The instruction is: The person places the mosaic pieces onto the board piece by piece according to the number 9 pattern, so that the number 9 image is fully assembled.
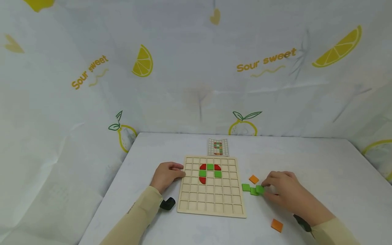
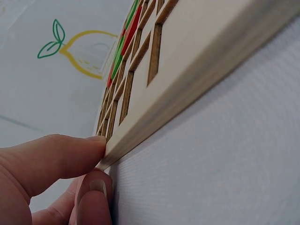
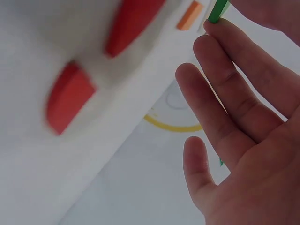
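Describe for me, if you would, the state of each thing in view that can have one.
Grid board: flat, partly filled
Three red pieces: set in the board
Three green squares: set in the board
Pattern card: printed side up
Left hand: pinching the board's edge
Right hand: pinching a green tile
Two other green tiles: loose
Two orange tiles: loose, apart

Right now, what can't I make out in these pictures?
Patterned card: fine details too small in the head view.
Lower red piece: exact outline blurred in the right wrist view.
Green tile held by the right hand: cut off by the top edge of the right wrist view.
Board: cut off by the top and right edges of the left wrist view.
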The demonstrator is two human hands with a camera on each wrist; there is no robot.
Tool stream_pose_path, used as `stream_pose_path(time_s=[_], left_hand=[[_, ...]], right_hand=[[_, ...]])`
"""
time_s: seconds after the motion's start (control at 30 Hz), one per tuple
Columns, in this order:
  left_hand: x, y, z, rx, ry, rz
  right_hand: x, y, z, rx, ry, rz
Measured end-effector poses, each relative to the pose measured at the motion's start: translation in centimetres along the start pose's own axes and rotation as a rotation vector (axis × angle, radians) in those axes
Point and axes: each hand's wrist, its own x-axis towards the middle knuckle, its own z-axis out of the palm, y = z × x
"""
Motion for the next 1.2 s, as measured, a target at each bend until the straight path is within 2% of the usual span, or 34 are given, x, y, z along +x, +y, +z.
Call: stream_pose_path(time_s=[0.33, 0.47, 0.7, 0.9, 1.07, 1.2], left_hand=[[0.1, -0.1, 0.0, 0.012, -0.002, 0.006], [0.1, 0.0, 0.1, 0.008, -0.005, 0.008], [0.1, 0.1, -0.3, 0.027, 0.011, 0.023], [0.1, 0.1, -0.3, 0.022, 0.008, 0.027], [0.0, 0.2, -0.3, 0.017, 0.008, 0.020], [-0.1, 0.2, -0.3, 0.013, 0.005, 0.023]], right_hand=[[4.1, -3.4, 0.0, 0.054, 0.036, -0.118], [5.5, -4.8, 0.3, 0.076, 0.034, -0.159], [8.3, -7.2, 1.4, 0.106, -0.003, -0.181], [9.6, -8.8, 2.3, 0.113, -0.014, -0.210], [10.1, -9.8, 3.0, 0.074, 0.018, -0.247], [10.1, -10.3, 3.2, 0.048, 0.022, -0.239]])
